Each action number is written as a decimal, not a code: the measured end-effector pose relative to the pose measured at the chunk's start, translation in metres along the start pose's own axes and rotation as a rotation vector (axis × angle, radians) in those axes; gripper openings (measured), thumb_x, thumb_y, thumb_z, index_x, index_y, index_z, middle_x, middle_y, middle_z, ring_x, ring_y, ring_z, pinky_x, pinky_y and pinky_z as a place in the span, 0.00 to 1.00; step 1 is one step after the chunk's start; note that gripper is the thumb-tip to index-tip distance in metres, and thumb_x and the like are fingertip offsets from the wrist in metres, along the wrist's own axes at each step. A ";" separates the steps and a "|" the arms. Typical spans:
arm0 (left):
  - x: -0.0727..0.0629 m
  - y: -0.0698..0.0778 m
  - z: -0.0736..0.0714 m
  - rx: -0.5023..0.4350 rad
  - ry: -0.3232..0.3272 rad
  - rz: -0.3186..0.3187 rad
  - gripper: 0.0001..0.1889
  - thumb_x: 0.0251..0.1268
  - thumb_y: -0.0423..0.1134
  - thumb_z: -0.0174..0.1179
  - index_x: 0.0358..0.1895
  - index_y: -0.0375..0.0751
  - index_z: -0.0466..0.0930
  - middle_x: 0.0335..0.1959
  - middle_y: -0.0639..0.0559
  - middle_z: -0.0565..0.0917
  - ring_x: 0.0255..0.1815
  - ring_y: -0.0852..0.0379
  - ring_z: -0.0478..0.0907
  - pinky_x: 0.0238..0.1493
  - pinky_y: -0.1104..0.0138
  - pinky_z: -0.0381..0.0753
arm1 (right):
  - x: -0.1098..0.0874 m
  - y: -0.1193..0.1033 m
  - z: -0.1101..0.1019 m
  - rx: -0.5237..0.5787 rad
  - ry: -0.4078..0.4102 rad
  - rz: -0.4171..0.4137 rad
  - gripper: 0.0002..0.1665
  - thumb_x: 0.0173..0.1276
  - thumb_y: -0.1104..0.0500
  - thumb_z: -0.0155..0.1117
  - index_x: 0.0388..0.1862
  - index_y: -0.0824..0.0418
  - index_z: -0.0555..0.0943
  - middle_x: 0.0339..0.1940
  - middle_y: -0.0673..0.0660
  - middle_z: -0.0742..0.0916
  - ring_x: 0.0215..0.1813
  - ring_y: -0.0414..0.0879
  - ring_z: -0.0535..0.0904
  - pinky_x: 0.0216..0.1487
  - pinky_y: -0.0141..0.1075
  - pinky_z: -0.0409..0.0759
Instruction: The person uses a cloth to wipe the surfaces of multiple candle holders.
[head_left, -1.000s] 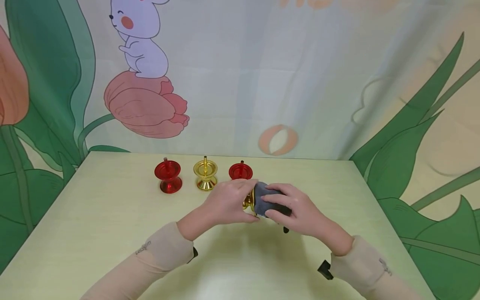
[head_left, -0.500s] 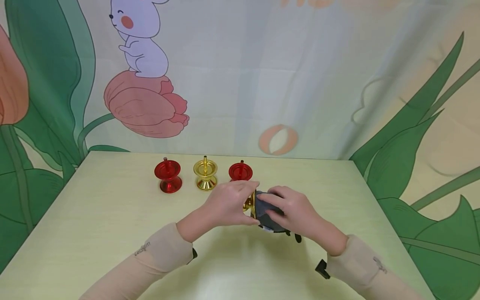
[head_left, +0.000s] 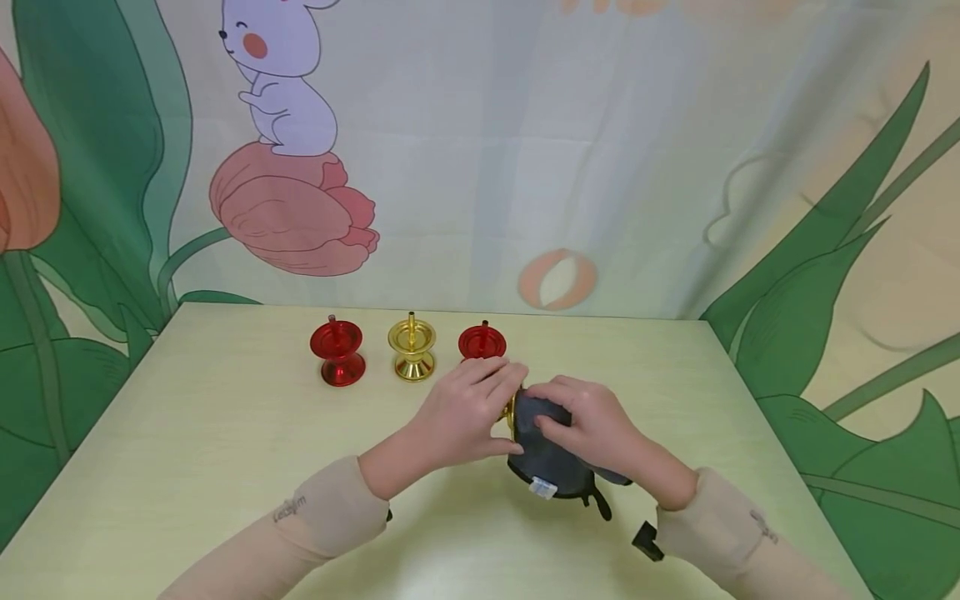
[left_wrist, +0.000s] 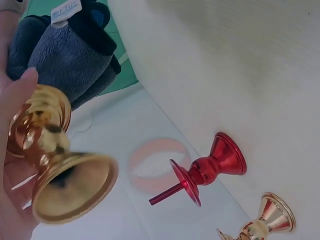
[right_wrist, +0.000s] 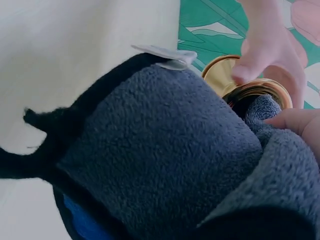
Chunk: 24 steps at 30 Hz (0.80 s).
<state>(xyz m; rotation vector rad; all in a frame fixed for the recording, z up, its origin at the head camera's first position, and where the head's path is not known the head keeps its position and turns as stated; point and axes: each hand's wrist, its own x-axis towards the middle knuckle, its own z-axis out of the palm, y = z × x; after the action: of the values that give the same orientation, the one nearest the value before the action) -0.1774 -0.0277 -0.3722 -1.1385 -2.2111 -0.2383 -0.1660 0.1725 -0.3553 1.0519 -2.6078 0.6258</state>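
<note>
My left hand [head_left: 468,412] grips a gold candlestick [left_wrist: 52,137] tilted on its side; its hollow base shows in the left wrist view. My right hand [head_left: 596,425] pinches a dark grey plush cloth [head_left: 547,446] with black edging, a white label and a black loop. In the right wrist view, a bunched part of the cloth [right_wrist: 165,135] sits in the dish of the candlestick [right_wrist: 272,87], pressed by a fingertip. The rest of the cloth hangs below. In the head view the left hand hides most of the candlestick.
Behind the hands, a red candlestick [head_left: 339,367], a gold candlestick [head_left: 412,365] and another red candlestick [head_left: 482,340] stand upright in a row along the back of the pale table [head_left: 225,433]. The left hand overlaps the rightmost one. A printed curtain [head_left: 465,167] hangs behind.
The cloth has shifted and unfolded downward, showing its label and more of its loop. The left hand has turned slightly, hiding more of the gold candlestick. The standing candlesticks have not moved.
</note>
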 end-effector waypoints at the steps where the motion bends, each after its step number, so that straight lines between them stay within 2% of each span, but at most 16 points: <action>1: 0.000 -0.001 0.000 -0.019 -0.034 -0.012 0.45 0.32 0.65 0.66 0.55 0.39 0.69 0.51 0.51 0.78 0.53 0.54 0.73 0.56 0.65 0.70 | 0.000 0.000 0.000 -0.032 0.009 -0.031 0.16 0.51 0.61 0.66 0.41 0.59 0.80 0.30 0.51 0.83 0.27 0.38 0.75 0.26 0.26 0.74; 6: 0.003 -0.008 -0.003 -0.145 -0.246 -0.078 0.49 0.34 0.67 0.63 0.61 0.39 0.63 0.58 0.51 0.72 0.58 0.54 0.69 0.59 0.63 0.67 | 0.001 0.003 0.004 -0.137 0.068 -0.184 0.14 0.49 0.60 0.66 0.38 0.58 0.81 0.29 0.51 0.81 0.27 0.39 0.76 0.26 0.28 0.76; 9: 0.004 -0.010 -0.004 -0.220 -0.303 -0.112 0.48 0.35 0.64 0.65 0.61 0.38 0.63 0.58 0.50 0.72 0.59 0.54 0.69 0.58 0.63 0.69 | 0.002 0.004 0.006 -0.130 0.082 -0.226 0.14 0.49 0.60 0.66 0.38 0.59 0.81 0.29 0.51 0.81 0.27 0.39 0.77 0.27 0.28 0.77; 10: 0.003 -0.010 -0.004 -0.230 -0.300 -0.116 0.48 0.35 0.63 0.65 0.61 0.38 0.63 0.57 0.50 0.72 0.58 0.54 0.69 0.57 0.64 0.70 | 0.003 0.004 0.007 -0.117 0.080 -0.228 0.15 0.49 0.60 0.66 0.38 0.59 0.81 0.29 0.52 0.81 0.28 0.39 0.77 0.27 0.28 0.77; 12: 0.002 -0.010 -0.002 -0.212 -0.254 -0.102 0.46 0.35 0.61 0.66 0.59 0.38 0.65 0.56 0.50 0.74 0.57 0.54 0.70 0.55 0.65 0.72 | 0.005 0.005 0.009 -0.085 0.069 -0.207 0.15 0.49 0.61 0.66 0.38 0.60 0.81 0.30 0.52 0.82 0.27 0.39 0.76 0.27 0.27 0.76; 17: -0.003 -0.009 0.008 -0.014 -0.025 0.000 0.43 0.33 0.59 0.69 0.55 0.36 0.68 0.51 0.49 0.77 0.54 0.54 0.72 0.56 0.66 0.71 | 0.010 0.007 0.012 0.105 0.024 -0.044 0.15 0.52 0.64 0.64 0.40 0.62 0.80 0.31 0.54 0.83 0.29 0.40 0.76 0.26 0.26 0.75; 19: -0.005 -0.009 0.011 0.040 0.029 0.019 0.44 0.32 0.59 0.69 0.56 0.36 0.68 0.51 0.48 0.78 0.55 0.53 0.72 0.57 0.64 0.71 | 0.012 0.008 0.013 0.170 0.014 0.013 0.14 0.53 0.65 0.63 0.41 0.63 0.80 0.33 0.55 0.84 0.30 0.40 0.77 0.26 0.26 0.74; 21: -0.006 -0.010 0.012 0.047 0.018 0.014 0.45 0.33 0.59 0.69 0.57 0.36 0.67 0.52 0.48 0.77 0.56 0.53 0.71 0.58 0.63 0.69 | 0.013 0.009 0.014 0.196 0.007 0.040 0.14 0.53 0.65 0.63 0.41 0.63 0.80 0.34 0.55 0.84 0.30 0.41 0.77 0.27 0.27 0.74; 24: -0.007 -0.013 0.009 -0.015 -0.069 -0.026 0.48 0.34 0.61 0.67 0.60 0.36 0.64 0.56 0.48 0.74 0.59 0.52 0.68 0.59 0.59 0.68 | 0.013 0.010 0.015 0.155 -0.001 0.032 0.14 0.53 0.64 0.63 0.42 0.62 0.80 0.33 0.54 0.84 0.30 0.40 0.77 0.27 0.26 0.75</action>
<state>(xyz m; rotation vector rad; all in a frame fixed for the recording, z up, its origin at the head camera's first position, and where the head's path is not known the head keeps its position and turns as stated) -0.1887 -0.0364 -0.3824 -1.1425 -2.2887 -0.2296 -0.1834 0.1640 -0.3662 1.0564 -2.6157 0.8474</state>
